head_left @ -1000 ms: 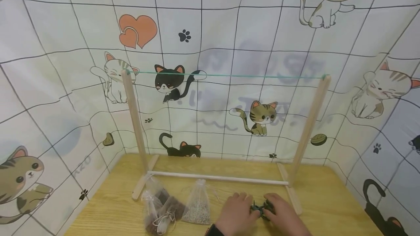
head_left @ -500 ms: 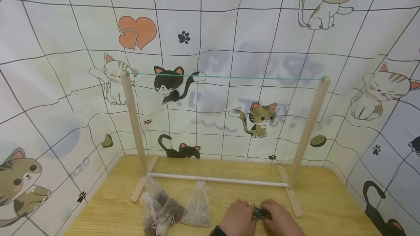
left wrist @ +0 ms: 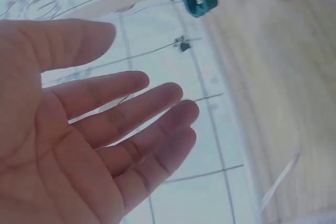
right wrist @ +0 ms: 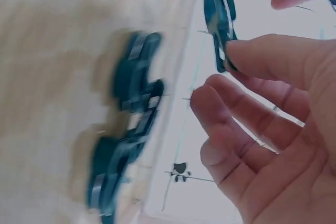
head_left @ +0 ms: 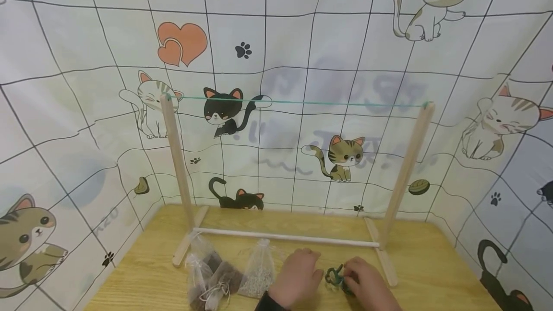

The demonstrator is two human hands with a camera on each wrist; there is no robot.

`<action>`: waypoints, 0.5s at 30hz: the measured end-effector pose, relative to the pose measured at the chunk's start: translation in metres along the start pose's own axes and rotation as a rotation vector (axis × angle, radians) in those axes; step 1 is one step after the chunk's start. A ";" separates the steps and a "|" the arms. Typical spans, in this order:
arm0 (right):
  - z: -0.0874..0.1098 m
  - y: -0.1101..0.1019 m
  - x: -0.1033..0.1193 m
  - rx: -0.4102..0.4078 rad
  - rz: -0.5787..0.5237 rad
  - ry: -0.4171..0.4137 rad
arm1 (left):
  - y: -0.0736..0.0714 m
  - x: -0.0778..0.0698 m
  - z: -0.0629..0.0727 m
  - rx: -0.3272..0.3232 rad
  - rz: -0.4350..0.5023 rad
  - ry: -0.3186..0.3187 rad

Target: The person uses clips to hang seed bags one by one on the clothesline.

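Note:
My right hand [head_left: 367, 284] pinches a dark green clothespin [right wrist: 218, 17] between thumb and forefinger, with the other fingers loosely bent. More green clothespins [right wrist: 118, 156] lie on the wooden table just below that hand, blurred in the right wrist view and partly covered by the hand in the head view. To the left, my left hand [head_left: 298, 275] hovers with its fingers spread and nothing in its palm, as the left wrist view shows. A sheer drawstring bag of pale grains [head_left: 259, 277] stands beside the left forearm.
Sheer bags with brown contents [head_left: 203, 282] lie left of the grain bag. Behind them stands a wooden frame, its left post [head_left: 177, 162] and right post [head_left: 408, 172] joined by a green string [head_left: 294, 101] on top and a white rod [head_left: 285, 236] below. A cat-print cloth [head_left: 285, 42] surrounds the table.
Both hands were together on the clothespins. My left hand has let go and drawn away to the left, while the right hand stays in about the same place, pinching a clothespin.

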State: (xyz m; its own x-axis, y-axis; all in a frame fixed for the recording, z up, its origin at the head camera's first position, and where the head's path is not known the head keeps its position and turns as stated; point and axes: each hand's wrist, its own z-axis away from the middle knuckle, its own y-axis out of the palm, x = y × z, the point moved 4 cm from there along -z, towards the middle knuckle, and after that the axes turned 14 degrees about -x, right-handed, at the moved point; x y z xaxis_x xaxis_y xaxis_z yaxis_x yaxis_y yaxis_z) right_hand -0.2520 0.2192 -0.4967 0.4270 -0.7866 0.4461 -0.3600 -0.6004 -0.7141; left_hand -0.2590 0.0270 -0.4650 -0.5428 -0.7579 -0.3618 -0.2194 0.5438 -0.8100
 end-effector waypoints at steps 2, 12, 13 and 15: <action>-0.002 -0.005 0.006 -0.041 -0.041 0.033 | -0.011 0.003 0.003 -0.021 0.060 -0.032; -0.015 -0.030 0.060 -0.307 -0.321 -0.152 | -0.045 0.013 0.019 -0.002 0.571 -0.228; -0.016 -0.031 0.065 -0.321 -0.323 -0.175 | -0.046 0.014 0.020 -0.011 0.612 -0.254; -0.017 -0.033 0.074 -0.347 -0.322 -0.211 | -0.048 0.017 0.022 -0.028 0.688 -0.303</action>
State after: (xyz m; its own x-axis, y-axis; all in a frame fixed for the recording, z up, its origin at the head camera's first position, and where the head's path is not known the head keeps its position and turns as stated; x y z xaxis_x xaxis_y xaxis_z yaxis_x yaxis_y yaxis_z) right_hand -0.2232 0.1785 -0.4309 0.7065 -0.5296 0.4695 -0.4216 -0.8477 -0.3219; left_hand -0.2398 -0.0193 -0.4425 -0.3192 -0.3077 -0.8963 0.0659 0.9363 -0.3449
